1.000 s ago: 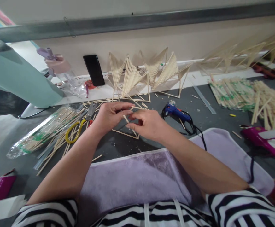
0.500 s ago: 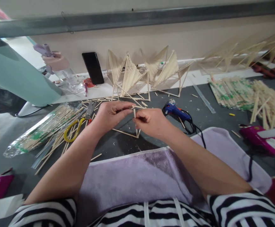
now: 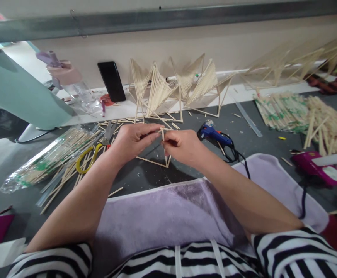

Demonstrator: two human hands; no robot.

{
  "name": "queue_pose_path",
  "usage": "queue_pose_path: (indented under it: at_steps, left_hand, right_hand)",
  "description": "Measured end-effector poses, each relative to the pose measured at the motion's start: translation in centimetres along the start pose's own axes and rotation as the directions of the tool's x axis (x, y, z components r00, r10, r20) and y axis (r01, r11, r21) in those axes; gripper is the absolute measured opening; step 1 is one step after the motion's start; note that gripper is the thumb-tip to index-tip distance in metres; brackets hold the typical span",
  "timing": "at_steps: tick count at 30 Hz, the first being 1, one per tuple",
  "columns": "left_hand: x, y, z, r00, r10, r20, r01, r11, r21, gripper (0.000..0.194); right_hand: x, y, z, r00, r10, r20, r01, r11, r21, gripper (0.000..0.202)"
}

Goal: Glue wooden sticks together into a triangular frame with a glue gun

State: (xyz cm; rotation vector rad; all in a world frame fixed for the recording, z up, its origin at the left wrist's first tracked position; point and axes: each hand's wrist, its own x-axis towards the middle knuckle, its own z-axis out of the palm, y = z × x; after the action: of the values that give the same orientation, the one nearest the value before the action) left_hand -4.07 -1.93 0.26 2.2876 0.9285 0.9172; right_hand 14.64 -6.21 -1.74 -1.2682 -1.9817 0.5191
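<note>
A small frame of thin wooden sticks [image 3: 152,161] stands on the dark tabletop between my hands, with one stick rising from its near corner. My left hand [image 3: 136,141] pinches the frame's top joint between thumb and fingers. Just right of it, my right hand [image 3: 182,146] is closed on the upright stick below that joint. My fingers hide part of the frame. To the right lies a blue glue gun [image 3: 215,135] with a black cord.
Finished stick models [image 3: 162,92] stand along the wall beside a black phone [image 3: 112,82]. Yellow-handled scissors [image 3: 84,160] and bagged sticks [image 3: 52,158] lie left. Loose sticks [image 3: 331,127] and a magenta box [image 3: 319,168] are right. A lilac cloth [image 3: 162,216] covers the front.
The whole view has shifted slightly. My hands keep the same hold on the stick frame, with hardly any movement.
</note>
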Motion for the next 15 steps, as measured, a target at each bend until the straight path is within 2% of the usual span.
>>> queue_pose_path:
  at_steps: [9,15]
  left_hand:
    - [0.01,-0.01,-0.42,0.999,0.006,0.047,-0.008,1.0,0.029,0.024]
    - [0.14,-0.5,-0.63,0.996,0.05,0.074,-0.055,0.996,0.074,0.027]
  right_hand:
    - [0.06,0.26,0.13,1.0,-0.021,0.001,0.021,1.0,-0.004,0.018]
    - [0.19,0.68,0.31,0.995,-0.101,-0.01,0.099,0.989,-0.11,0.017]
